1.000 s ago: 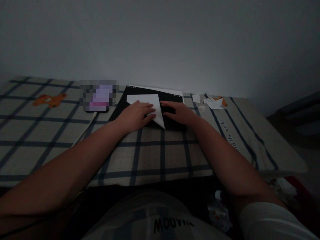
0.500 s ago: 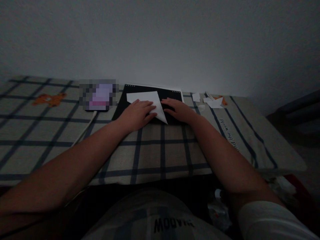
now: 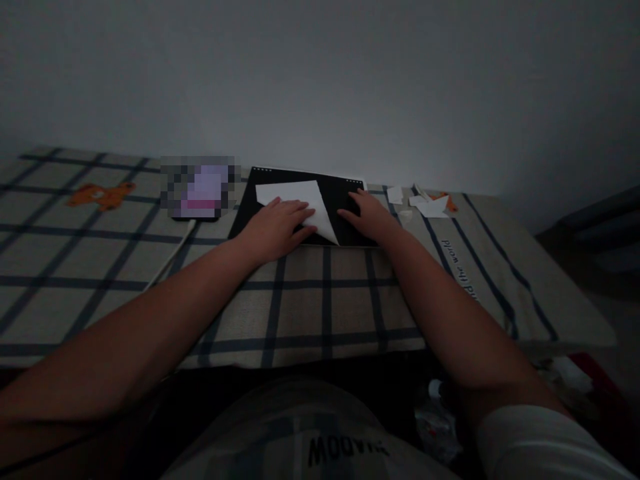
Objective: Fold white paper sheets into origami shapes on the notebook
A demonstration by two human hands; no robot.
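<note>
Atop a black pad [image 3: 334,192], likely a firm base over the checked cloth [image 3: 350,313], folded white paper [image 3: 295,190] lies under the flat left hand [image 3: 279,228], presumably pinned against sliding, while the right hand [image 3: 369,215], fingers spread and holding nothing, is apart over the pad.

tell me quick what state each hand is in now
Left hand: open, laid on the white paper.
Right hand: open over the black pad, holding nothing visible; contact unclear.
</note>
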